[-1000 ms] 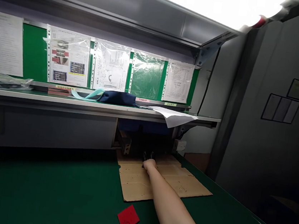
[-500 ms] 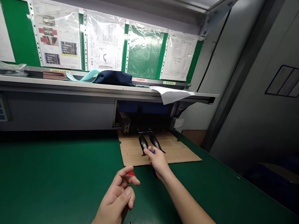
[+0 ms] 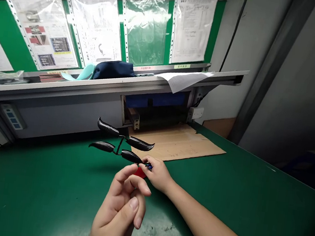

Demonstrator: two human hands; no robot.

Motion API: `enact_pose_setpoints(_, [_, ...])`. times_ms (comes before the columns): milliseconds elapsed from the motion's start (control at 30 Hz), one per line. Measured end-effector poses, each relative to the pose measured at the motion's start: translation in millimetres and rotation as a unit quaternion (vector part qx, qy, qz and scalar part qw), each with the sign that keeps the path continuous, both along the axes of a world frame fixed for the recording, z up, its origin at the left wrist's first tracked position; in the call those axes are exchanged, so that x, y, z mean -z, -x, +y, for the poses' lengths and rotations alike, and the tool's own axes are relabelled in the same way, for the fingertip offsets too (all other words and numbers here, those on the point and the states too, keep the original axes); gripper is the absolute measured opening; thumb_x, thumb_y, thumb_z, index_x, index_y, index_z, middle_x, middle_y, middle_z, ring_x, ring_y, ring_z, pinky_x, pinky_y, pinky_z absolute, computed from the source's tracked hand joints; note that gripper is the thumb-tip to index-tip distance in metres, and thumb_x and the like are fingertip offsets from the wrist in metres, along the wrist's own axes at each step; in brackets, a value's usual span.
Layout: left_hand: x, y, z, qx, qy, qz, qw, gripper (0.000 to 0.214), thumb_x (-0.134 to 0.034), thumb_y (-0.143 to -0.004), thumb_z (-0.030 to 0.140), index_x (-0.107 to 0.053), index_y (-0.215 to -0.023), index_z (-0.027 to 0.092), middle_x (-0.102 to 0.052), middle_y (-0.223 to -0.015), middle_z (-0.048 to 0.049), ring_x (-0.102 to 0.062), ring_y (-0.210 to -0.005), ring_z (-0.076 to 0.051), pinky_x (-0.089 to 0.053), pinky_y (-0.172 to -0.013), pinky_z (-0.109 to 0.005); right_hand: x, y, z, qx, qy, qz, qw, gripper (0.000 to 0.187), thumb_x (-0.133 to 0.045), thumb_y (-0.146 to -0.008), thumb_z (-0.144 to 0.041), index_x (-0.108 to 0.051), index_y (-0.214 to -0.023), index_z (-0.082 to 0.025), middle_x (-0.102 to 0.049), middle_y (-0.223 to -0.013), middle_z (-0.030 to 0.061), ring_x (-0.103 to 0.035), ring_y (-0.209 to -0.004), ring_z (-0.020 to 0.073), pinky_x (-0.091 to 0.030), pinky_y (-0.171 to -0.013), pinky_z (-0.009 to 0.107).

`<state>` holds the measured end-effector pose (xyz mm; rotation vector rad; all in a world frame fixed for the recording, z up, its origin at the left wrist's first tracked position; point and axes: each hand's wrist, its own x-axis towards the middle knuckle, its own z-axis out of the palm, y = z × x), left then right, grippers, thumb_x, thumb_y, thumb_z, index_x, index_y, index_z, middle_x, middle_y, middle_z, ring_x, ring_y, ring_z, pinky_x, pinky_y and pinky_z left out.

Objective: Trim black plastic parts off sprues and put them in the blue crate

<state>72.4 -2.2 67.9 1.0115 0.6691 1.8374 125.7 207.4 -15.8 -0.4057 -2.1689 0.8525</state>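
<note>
Right grip pinches black bladed piece; left grip half-curled, fingers apart.

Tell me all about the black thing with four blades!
The black thing has four curved, leaf-shaped blades, in two pairs joined by a thin bar. It looks shiny and ridged, like plastic or metal; I can't tell which. It's held above the green table. The right hand grips it near one blade's end; whether the left hand touches it is unclear.
</note>
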Motion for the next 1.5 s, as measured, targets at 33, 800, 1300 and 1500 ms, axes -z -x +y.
enact_pose_setpoints(33, [-1.9, -1.2, 0.1, -0.001, 0.003, 0.001, 1.000, 0.039, -0.058, -0.089, 0.023, -0.054, -0.125, 0.039, -0.058, -0.096, -0.0005, -0.044, -0.055, -0.004, -0.034, -0.060, -0.022, 0.2, -0.9, 0.9, 0.000, -0.002, -0.003, 1.000, 0.013, -0.056, -0.088, -0.031, -0.063, -0.086, -0.020, -0.062, -0.077, -0.0002, -0.057, -0.071, 0.0170, -0.042, -0.066, 0.025])
enact_pose_setpoints(800, [61.6, 98.1, 25.8, -0.065, 0.098, -0.356, 0.927, 0.010, -0.053, -0.089, 0.009, -0.056, -0.096, 0.017, -0.039, -0.058, 0.0066, -0.041, -0.047, -0.006, -0.036, -0.051, -0.021, -13.4, -4.2, -47.2, -0.130, -0.108, -0.146, 0.975, 0.016, -0.069, -0.086, -0.034, -0.062, -0.096, -0.023, -0.063, -0.089, -0.0004, -0.055, -0.081, 0.0184, -0.038, -0.077, 0.029])
enact_pose_setpoints(1300, [64.6, 81.6, 16.9, 0.245, 0.022, -0.273, 0.930, 0.037, -0.037, -0.096, 0.042, -0.054, -0.072, 0.020, -0.027, -0.045, 0.0077, -0.016, -0.032, -0.006, -0.029, -0.046, -0.023, -5.7, -9.7, -0.6, -0.072, -0.105, -0.261, 0.957, 0.044, -0.072, -0.082, -0.026, -0.057, -0.122, -0.038, -0.048, -0.134, -0.0022, -0.035, -0.127, 0.0272, -0.027, -0.105, 0.044])
enact_pose_setpoints(1500, [77.8, 90.8, 26.1, 0.220, 0.042, -0.196, 0.955, 0.051, -0.035, -0.093, 0.059, -0.055, -0.123, 0.022, -0.040, -0.052, 0.0064, -0.025, -0.036, -0.007, -0.033, -0.049, -0.025, -11.8, -5.2, -11.6, -0.112, -0.104, -0.236, 0.960, 0.033, -0.070, -0.082, -0.019, -0.063, -0.112, -0.030, -0.059, -0.104, 0.0022, -0.050, -0.106, 0.0249, -0.032, -0.102, 0.043])
